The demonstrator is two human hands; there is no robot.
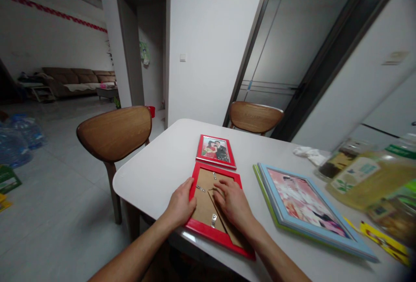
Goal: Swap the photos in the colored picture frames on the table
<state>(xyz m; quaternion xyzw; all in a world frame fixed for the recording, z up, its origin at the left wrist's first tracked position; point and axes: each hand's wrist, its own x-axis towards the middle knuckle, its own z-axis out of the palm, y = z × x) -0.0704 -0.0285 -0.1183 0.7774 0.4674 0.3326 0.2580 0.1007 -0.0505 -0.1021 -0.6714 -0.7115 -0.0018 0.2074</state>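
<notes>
A red picture frame [221, 236] lies face down at the table's near edge, its brown backing board [204, 204] up. Small metal clips [213, 220] show at the top, left and bottom of the board. My left hand [180, 204] grips the frame's left side, thumb toward the board. Over the right half of the back is my right hand [232, 201], fingers bent near the top of the brown stand flap [224, 219]. What its fingertips hold, if anything, is hidden. Just beyond lies a second red picture frame [216, 163], photo side up.
Stacked picture frames [271, 212], light blue on top, lie to the right. Behind them are a white tissue [310, 155], a large bottle of yellowish liquid [357, 180] and a yellow packet [385, 241]. Wooden chairs [115, 134] stand at the left and far side of the white table [156, 165].
</notes>
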